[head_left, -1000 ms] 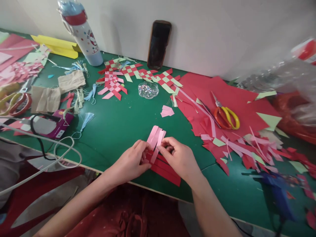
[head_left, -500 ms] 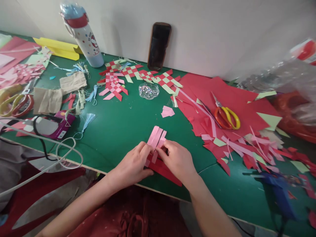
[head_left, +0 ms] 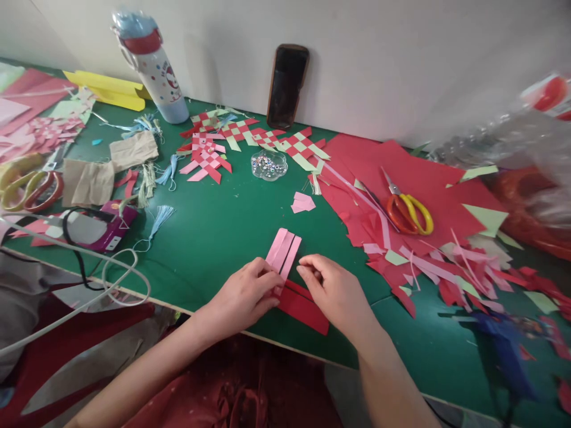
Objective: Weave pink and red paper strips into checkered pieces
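Note:
Pink paper strips (head_left: 280,248) with slits between them cross red paper strips (head_left: 306,312) near the table's front edge. My left hand (head_left: 250,292) holds the crossing, its thumb and fingers closed on the papers and covering part of the weave. Just right of the pink strips, my right hand (head_left: 332,288) hovers with fingers curled and thumb near the index finger. No paper shows in it, and it is apart from the strips. A small folded pink paper piece (head_left: 303,202) lies beyond the hands.
Woven paper fish (head_left: 207,160) and a clear dish of beads (head_left: 269,165) lie at the back. Scissors (head_left: 408,208) rest on red paper (head_left: 357,160) at right, near a blue glue gun (head_left: 504,348). Tassels (head_left: 161,220), cables (head_left: 129,267) and a bottle (head_left: 154,71) stand left.
My right hand has let go of the pink strip and moved slightly right, away from it. The narrow pink strip now lies straight beside the others. My left hand keeps its hold.

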Demonstrator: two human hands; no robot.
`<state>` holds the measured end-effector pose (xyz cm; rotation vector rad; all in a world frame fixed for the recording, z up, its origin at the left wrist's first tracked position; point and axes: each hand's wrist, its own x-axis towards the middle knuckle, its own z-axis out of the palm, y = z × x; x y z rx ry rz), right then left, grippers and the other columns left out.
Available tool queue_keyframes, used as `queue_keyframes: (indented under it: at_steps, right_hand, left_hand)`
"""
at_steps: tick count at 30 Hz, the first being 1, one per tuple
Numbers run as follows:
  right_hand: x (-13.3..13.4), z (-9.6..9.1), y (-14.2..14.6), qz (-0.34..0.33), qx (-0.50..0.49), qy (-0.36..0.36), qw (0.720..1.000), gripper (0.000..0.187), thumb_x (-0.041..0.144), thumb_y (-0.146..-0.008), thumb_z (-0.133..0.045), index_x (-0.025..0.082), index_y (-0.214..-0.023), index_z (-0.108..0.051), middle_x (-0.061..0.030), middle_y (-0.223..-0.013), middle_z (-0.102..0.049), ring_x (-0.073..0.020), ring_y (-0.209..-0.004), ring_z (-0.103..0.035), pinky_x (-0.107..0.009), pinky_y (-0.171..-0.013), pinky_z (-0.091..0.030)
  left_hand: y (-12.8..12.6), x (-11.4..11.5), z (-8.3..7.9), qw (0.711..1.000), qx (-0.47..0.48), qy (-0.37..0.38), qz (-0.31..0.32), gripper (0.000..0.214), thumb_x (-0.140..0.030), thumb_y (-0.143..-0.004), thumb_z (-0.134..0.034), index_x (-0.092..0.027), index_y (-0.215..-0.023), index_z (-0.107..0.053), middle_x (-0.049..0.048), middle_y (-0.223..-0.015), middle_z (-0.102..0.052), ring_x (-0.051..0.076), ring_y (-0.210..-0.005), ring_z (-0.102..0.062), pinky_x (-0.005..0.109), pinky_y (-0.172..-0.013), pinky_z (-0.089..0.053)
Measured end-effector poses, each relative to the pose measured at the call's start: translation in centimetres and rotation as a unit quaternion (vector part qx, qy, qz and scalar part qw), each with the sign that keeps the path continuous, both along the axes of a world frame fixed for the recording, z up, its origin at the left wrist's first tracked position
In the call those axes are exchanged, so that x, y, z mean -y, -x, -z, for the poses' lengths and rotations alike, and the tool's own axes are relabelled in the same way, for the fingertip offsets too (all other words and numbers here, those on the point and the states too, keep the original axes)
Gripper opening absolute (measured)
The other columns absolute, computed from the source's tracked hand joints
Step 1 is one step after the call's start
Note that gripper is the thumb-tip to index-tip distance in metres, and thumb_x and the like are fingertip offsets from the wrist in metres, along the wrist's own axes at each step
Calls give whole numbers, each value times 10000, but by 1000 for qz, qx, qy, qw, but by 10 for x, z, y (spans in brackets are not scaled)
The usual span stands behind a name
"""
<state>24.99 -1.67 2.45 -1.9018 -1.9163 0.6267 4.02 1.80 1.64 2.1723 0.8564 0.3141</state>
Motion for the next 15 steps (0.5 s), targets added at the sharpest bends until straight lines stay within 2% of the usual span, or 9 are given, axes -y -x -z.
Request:
queue_keyframes:
  at_steps: [3, 6, 15]
  right_hand:
    - [14, 2, -4, -37, 31, -28, 998, 112, 294, -909, -553, 222, -956, -623, -48, -923, -677, -216, -890, -621, -347, -788, -489]
    - [23, 6, -3, -65, 47, -59, 995, 100, 259, -912, -558, 215, -958, -636, -69, -956, -655, -223, -898, -595, -378, -816, -494]
    - [24, 10, -3, -62, 46, -74, 994, 88, 193, -902, -574, 200, -939, -653, -63, -944, -641, -211, -886, -577, -371, -806, -504]
  left_hand:
    - [1, 2, 6, 999, 9, -34, 12, 191, -176, -913, -558, -229, -1076, -642, 44, -992, -494, 167, -899, -519, 300, -818, -464]
    - [2, 3, 9, 998, 11, -54, 10, 196, -184, -922, -547, -224, -1065, -674, 52, -980, -491, 171, -897, -513, 306, -816, -466]
    - [0, 5, 9, 997, 20, -78, -6, 186, -181, -925, -544, -186, -1034, -694, 63, -956, -518, 171, -880, -528, 302, -795, -491]
